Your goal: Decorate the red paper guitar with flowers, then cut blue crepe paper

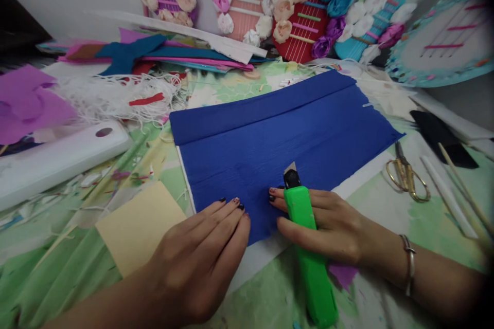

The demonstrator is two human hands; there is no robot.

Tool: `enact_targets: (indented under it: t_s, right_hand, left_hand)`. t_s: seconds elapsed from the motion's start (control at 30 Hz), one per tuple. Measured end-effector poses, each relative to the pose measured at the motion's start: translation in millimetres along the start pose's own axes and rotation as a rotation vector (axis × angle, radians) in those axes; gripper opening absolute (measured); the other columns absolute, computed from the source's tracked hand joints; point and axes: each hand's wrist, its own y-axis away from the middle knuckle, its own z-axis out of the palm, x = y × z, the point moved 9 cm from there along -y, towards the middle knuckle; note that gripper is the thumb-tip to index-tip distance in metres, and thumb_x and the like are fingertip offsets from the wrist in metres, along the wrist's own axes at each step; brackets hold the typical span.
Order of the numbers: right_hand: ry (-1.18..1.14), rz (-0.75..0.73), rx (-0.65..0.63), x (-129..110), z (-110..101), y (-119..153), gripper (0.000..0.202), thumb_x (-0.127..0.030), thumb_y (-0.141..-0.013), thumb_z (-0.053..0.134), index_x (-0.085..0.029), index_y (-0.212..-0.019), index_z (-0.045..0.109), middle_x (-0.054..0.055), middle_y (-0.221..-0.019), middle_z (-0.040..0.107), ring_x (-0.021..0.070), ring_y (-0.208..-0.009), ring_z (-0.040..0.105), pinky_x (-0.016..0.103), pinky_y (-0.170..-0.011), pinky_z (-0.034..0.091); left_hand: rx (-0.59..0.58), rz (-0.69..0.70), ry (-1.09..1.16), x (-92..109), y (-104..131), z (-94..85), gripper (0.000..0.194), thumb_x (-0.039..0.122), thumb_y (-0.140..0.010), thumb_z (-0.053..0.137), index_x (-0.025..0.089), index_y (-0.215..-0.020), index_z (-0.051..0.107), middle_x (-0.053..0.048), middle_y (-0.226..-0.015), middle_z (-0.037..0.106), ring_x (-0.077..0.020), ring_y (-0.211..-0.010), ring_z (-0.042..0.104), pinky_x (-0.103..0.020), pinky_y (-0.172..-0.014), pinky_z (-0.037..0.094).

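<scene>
A sheet of blue crepe paper lies over a white board, whose edges show along its left and lower right sides. My left hand rests on the paper's near edge, fingers stretched out flat and side by side, holding nothing. Just right of it, my right hand has its thumb across a green utility knife, with the fingers behind the handle. The knife's short blade sticks out and points away from me. The right fingertips touch or nearly touch the blue paper.
Gold-handled scissors and a white stick lie to the right. On the left are a yellow paper square, a long white plastic piece and tangled white string. Decorated paper guitars lean against the wall.
</scene>
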Motion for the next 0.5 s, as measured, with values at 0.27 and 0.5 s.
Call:
enact_targets:
  t_s: [0.27,0.5]
  right_hand:
    - [0.031,0.03,0.03,4.7,-4.7,-3.9,0.013,-0.008,-0.093,0.055,-0.012,-0.102,0.063,0.009,-0.085,0.073,0.0254,-0.111,0.064,0.043,-0.09,0.058]
    - [0.033,0.031,0.019,6.0,-5.5,-2.8,0.013,-0.009,-0.093,0.055,-0.012,-0.103,0.063,0.009,-0.086,0.073,0.0248,-0.112,0.064,0.043,-0.093,0.056]
  left_hand:
    - [0.057,0.085,-0.145,-9.9,-4.8,1.7,0.025,0.017,-0.088,0.053,0.004,-0.105,0.065,-0.015,-0.104,0.072,-0.0261,-0.097,0.07,-0.038,-0.084,0.06]
    - [0.023,0.037,-0.102,-11.4,7.0,4.2,0.03,0.006,-0.088,0.045,0.009,-0.113,0.062,-0.011,-0.113,0.07,-0.0227,-0.116,0.061,-0.038,-0.101,0.052]
